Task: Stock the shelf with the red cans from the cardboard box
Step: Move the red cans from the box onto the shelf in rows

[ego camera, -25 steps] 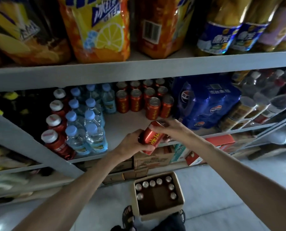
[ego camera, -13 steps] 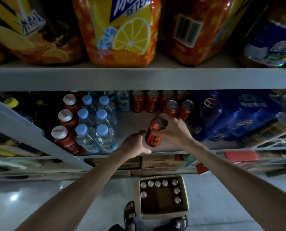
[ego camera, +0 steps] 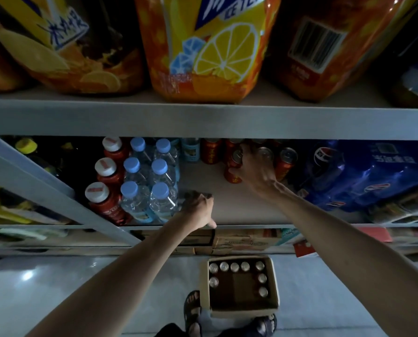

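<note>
— How many are left?
— Eight red cans (ego camera: pixel 234 267) line three walls of the cardboard box (ego camera: pixel 243 312) on the floor. On the shelf (ego camera: pixel 203 173) stand six water bottles (ego camera: pixel 159 181) and three white-capped red bottles (ego camera: pixel 105 181).
— Room?
— Bare shelf runs from the water bottles to the can cluster (ego camera: pixel 211 153), and out to the front edge.
— Grips?
— The right grip (ego camera: pixel 254 171) curls over the top of a held can (ego camera: pixel 232 175), which stands at the cluster's front. The left grip (ego camera: pixel 199 210) is at the front edge with its fingers hidden, so I cannot tell.
</note>
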The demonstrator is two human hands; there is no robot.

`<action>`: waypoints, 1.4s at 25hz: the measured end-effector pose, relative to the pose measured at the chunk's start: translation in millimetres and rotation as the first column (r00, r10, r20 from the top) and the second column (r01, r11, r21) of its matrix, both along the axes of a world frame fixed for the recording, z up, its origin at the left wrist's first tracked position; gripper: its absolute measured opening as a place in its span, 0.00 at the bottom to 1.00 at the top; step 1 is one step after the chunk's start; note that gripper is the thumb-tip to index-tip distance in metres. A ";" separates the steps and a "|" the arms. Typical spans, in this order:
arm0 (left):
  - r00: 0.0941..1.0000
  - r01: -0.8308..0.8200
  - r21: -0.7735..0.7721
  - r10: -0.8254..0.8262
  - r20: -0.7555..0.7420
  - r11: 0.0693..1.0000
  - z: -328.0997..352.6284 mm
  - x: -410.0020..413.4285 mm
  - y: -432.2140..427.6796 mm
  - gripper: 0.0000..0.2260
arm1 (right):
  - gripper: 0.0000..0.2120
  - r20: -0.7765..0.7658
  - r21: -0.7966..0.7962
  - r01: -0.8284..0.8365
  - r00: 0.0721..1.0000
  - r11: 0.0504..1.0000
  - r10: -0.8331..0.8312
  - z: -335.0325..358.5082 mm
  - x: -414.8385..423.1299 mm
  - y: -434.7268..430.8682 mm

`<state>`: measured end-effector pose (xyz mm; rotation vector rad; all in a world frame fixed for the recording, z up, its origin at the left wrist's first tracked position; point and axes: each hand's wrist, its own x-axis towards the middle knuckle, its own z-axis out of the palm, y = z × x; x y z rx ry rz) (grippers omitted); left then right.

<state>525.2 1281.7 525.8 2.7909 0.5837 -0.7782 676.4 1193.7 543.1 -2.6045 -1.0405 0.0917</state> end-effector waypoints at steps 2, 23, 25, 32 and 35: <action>1.000 0.008 0.010 -0.007 -0.030 1.000 -0.9 1.8 -0.7 0.36 | 0.36 0.014 -0.015 0.000 1.000 1.000 0.000 -3.5 -1.2 2.0; 0.996 0.054 0.044 -0.057 0.074 0.998 -18.3 -2.1 0.1 0.30 | 0.33 0.116 -0.076 0.043 0.993 0.996 -0.034 -1.8 -14.7 2.9; 0.992 0.071 0.048 -0.075 0.101 0.996 -20.9 -3.1 0.7 0.29 | 0.28 0.140 0.015 0.036 0.989 0.999 -0.038 3.9 -26.8 -12.3; 0.991 -0.001 -0.102 0.014 0.131 0.995 -16.8 -8.2 -4.6 0.28 | 0.06 -0.064 0.284 0.081 0.996 0.955 -0.066 4.8 -78.0 -118.5; 0.965 -0.003 0.032 -0.006 0.261 0.999 -12.9 -17.1 -26.5 0.27 | 0.05 -0.185 0.245 0.141 0.978 0.959 -0.097 -19.4 -97.5 -163.7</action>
